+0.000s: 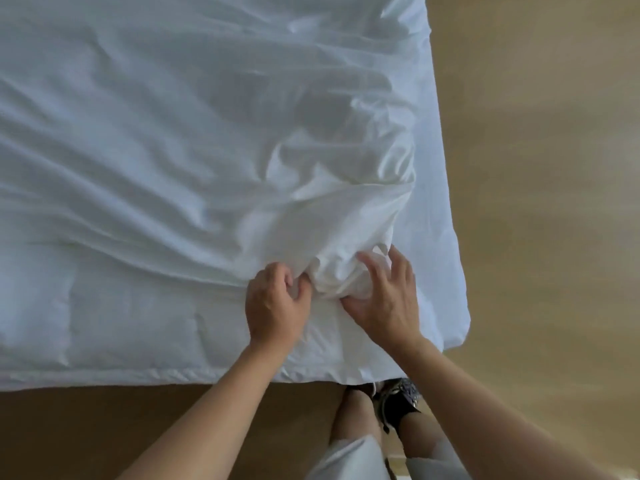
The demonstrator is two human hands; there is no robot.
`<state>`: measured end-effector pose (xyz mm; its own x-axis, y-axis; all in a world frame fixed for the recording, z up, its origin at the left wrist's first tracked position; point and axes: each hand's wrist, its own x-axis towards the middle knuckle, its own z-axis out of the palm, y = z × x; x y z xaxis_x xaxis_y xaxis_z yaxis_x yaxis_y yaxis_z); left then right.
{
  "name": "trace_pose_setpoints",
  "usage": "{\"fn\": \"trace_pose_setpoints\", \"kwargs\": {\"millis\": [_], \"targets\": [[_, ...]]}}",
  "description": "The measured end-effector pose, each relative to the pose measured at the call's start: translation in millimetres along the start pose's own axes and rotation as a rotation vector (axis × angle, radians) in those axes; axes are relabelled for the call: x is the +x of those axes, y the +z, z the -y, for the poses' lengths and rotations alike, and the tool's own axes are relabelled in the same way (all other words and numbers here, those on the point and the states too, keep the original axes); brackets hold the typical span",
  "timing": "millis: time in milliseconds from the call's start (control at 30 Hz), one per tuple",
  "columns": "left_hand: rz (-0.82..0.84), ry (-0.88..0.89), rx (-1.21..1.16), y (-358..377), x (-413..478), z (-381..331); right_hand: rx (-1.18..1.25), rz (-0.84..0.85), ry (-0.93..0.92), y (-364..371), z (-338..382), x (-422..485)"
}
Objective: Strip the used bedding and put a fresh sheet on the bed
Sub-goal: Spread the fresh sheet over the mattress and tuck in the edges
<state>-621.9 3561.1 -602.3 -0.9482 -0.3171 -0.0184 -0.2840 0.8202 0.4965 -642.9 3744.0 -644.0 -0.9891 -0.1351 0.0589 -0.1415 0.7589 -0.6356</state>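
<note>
A white sheet (180, 140) lies rumpled across the bed, with folds running toward a bunched lump (337, 271) near the bed's front right corner. My left hand (273, 303) grips the left side of that bunch, fingers curled into the cloth. On the lump's right side rests my right hand (388, 299), its fingers spread and bent over the cloth and the thumb pressed in below it. Under the sheet a quilted white layer (104, 327) shows along the front edge, ending in a stitched hem (138, 374).
Tan floor (547, 168) runs along the bed's right side and darker floor (104, 431) along the front. My legs and a dark patterned shoe (398, 401) stand at the bed's front edge, close to the corner.
</note>
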Motion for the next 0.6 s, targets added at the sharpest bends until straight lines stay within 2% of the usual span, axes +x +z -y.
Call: {"fn": "trace_pose_setpoints", "kwargs": {"millis": [100,200,300,400,533,600], "targets": [[0.196,0.082,0.026,10.8,-18.8,-11.7,-0.005,-0.124,0.149,12.2,19.6,20.7],[0.250,-0.036,0.146,10.9,-10.4,-20.5,0.104,-0.151,0.236,12.1,35.7,44.8],[0.232,-0.025,0.202,4.5,3.6,-33.5,0.298,-0.117,0.408,3.4,32.5,59.5],[0.341,0.061,0.184,7.0,9.3,-40.5,0.309,-0.026,0.476,-3.5,17.6,58.1],[0.278,0.049,0.045,11.7,19.3,-44.6,0.422,0.053,0.438,-10.5,9.5,44.1],[0.229,0.040,0.032,14.6,27.8,-43.8,0.410,0.058,0.487,-6.5,8.0,44.6]]}}
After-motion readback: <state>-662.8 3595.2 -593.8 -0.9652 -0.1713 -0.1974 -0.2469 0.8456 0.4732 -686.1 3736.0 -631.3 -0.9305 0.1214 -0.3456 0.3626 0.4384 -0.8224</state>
